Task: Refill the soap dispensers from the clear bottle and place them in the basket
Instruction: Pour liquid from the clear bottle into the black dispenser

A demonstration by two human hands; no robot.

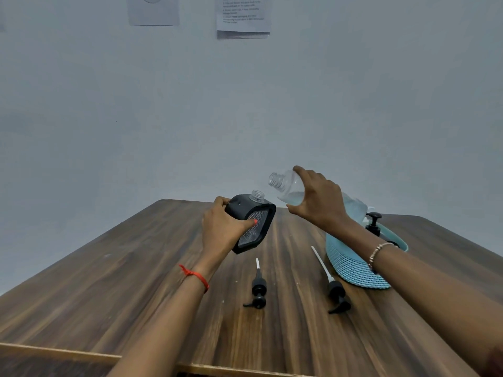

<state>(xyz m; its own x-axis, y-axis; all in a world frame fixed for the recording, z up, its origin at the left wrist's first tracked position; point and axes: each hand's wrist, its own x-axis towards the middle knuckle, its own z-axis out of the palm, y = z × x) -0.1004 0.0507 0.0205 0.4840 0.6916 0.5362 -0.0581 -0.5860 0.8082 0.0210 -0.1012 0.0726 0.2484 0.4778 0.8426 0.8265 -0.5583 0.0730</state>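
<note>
My left hand (223, 229) grips a black soap dispenser (253, 221) with a clear patterned front, held above the table and tilted, its open threaded neck pointing up. My right hand (318, 200) holds the clear bottle (285, 186) tipped to the left, its open mouth just right of and above the dispenser's neck, some clear liquid inside. A blue woven basket (351, 262) sits on the table to the right, partly behind my right forearm, with a black pump-topped dispenser (373, 223) in it.
Two black pump heads with white tubes lie on the wooden table (136, 268): one in the middle (258, 291), one nearer the basket (336, 292). Papers hang on the grey wall (242, 17). The table's near edge runs along the bottom.
</note>
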